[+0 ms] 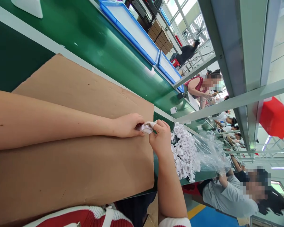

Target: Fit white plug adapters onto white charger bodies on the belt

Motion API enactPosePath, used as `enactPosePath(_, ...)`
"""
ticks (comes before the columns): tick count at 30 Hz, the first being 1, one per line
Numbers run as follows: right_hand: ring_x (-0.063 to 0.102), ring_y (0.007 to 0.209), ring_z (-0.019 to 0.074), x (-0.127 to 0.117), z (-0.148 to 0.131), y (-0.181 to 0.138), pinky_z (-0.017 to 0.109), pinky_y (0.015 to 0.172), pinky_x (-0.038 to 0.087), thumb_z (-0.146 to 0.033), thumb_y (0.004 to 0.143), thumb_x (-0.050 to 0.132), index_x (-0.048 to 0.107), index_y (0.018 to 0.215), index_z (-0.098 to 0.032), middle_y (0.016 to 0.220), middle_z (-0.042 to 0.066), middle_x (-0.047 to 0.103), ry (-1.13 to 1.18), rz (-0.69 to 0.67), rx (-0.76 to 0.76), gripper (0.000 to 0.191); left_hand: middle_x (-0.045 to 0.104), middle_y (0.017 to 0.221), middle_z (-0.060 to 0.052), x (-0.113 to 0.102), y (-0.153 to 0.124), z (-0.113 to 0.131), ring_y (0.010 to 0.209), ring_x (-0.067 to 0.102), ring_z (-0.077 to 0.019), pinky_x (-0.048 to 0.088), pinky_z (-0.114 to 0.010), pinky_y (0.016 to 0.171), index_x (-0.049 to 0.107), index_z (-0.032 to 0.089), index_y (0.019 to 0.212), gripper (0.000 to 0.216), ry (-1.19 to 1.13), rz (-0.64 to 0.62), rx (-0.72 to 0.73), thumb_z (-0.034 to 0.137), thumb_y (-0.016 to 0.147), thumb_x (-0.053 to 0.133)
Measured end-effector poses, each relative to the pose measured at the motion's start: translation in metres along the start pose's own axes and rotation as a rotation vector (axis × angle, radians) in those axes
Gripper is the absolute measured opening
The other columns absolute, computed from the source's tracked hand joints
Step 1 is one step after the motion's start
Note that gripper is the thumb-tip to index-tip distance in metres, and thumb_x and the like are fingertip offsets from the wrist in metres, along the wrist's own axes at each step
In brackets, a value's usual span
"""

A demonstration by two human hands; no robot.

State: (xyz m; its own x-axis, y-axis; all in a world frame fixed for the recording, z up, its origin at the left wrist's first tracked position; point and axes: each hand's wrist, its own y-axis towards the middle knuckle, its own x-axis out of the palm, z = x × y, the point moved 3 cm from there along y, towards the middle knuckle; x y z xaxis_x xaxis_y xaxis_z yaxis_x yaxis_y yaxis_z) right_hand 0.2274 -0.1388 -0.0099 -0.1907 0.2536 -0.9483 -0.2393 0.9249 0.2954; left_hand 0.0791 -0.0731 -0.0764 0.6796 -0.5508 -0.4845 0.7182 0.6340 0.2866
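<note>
Both my hands meet over the far edge of a brown cardboard sheet laid on the green bench. My left hand is closed with its fingertips pinching a small white part that has a dark spot on it. My right hand is closed on the same white part from the other side. Just beyond my hands lies a pile of several similar white parts spilling from a clear plastic bag.
A green conveyor belt runs past the cardboard, with blue trays along its far side and a small white block on it. Other people sit further along the line and nearby. A red bin hangs on the grey frame.
</note>
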Motion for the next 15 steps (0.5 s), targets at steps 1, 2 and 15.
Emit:
enactPosePath(1,0.051,0.076,0.0175,0.001,-0.001,-0.001,0.04,0.102,0.043,0.003,0.066,0.053,0.061,0.072,-0.023,0.074,-0.003,0.044,-0.012,0.001,-0.007,0.028,0.058,0.076,-0.005,0.0,0.0,0.0,0.071,0.052,-0.021,0.036,-0.032,0.065,0.055,0.018,0.073,0.029,0.003,-0.002,-0.006,0.044,0.084,0.066)
enactPosePath(2,0.053,0.078,0.0178,0.002,-0.002,-0.002,0.042,0.108,0.04,0.003,0.067,0.053,0.065,0.076,-0.024,0.076,-0.003,0.046,-0.017,-0.001,-0.009,0.031,0.058,0.076,-0.006,0.001,0.0,0.0,0.071,0.052,-0.0212,0.036,-0.032,0.065,0.056,0.018,0.074,0.03,0.007,-0.002,-0.013,0.045,0.084,0.066)
enactPosePath(15,0.058,0.085,0.0203,0.037,0.002,-0.018,0.033,0.086,0.047,-0.011,0.075,0.068,0.072,0.097,-0.02,0.087,0.002,0.063,0.08,0.264,0.221,0.024,0.074,0.096,-0.009,0.004,0.0,0.005,0.087,0.064,-0.0263,0.049,-0.033,0.076,0.068,0.018,0.101,0.045,0.114,-0.001,0.043,0.06,0.089,0.057)
